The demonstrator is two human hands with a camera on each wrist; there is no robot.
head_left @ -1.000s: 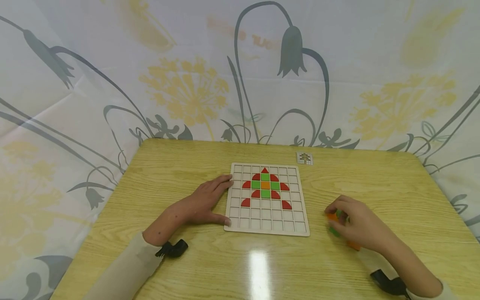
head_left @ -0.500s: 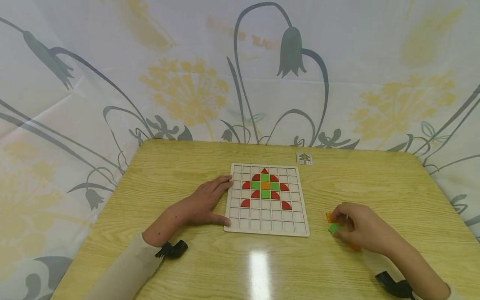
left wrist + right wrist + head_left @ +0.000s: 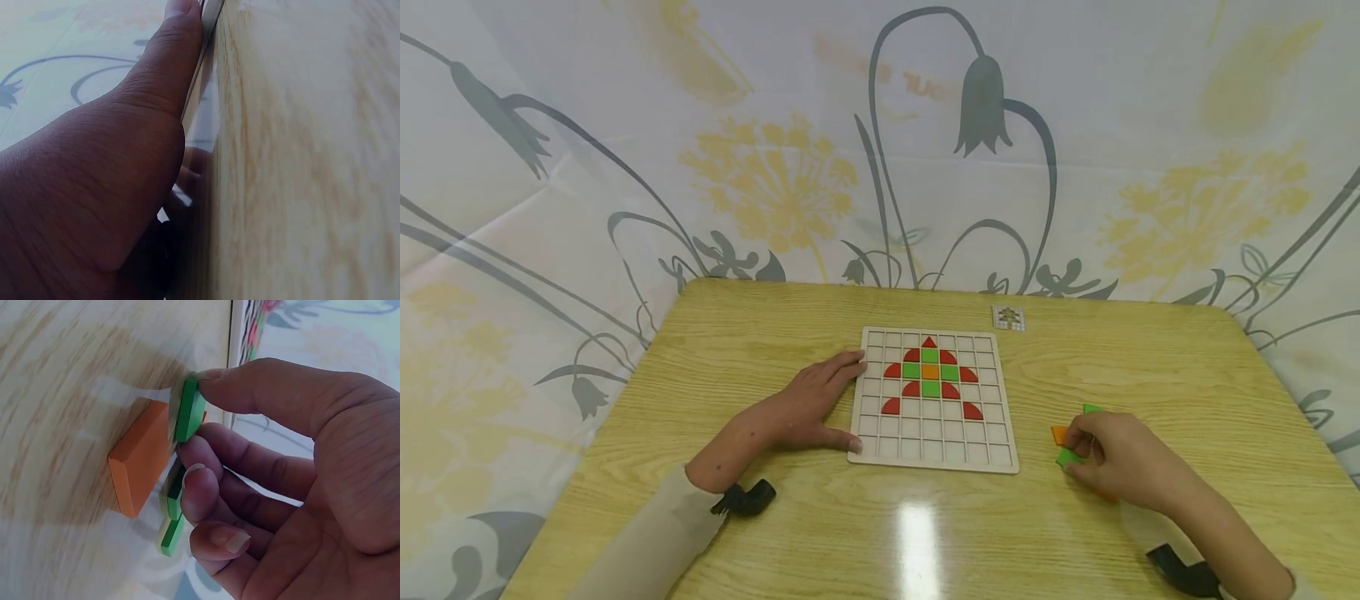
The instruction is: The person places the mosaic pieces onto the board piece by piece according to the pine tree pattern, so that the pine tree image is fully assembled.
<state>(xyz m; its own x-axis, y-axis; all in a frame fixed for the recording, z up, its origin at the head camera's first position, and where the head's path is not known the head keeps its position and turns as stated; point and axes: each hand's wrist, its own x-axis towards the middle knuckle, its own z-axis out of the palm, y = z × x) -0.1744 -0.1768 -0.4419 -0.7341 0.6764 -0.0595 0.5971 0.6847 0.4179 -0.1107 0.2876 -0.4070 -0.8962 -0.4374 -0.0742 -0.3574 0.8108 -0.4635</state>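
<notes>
A pale wooden grid board [image 3: 952, 450] lies mid-table, bearing red curved pieces, green squares, one orange square and a red triangle on top in a tree-like pattern. My left hand [image 3: 801, 408] rests along its left side, fingers extended at the edge and thumb at the near-left corner. To the right of the board, my right hand [image 3: 1123, 458] pinches a green square tile [image 3: 190, 412] between thumb and index finger, low over the table. Beside it lie a small orange tile [image 3: 1058, 435] and another green tile [image 3: 1092, 408]. A larger-looking orange tile [image 3: 140, 462] shows close up in the right wrist view.
A small pattern card [image 3: 1009, 317] with a tree-like figure lies behind the board's right corner. The wooden table [image 3: 775, 321] meets a flower-printed cloth [image 3: 790, 183] at the back. Black wrist-worn devices sit near both sleeves.
My right hand has drawn back slightly toward me, uncovering the small orange tile and a farther green tile, with a green tile now at its fingertips. The left hand and board stay put.
</notes>
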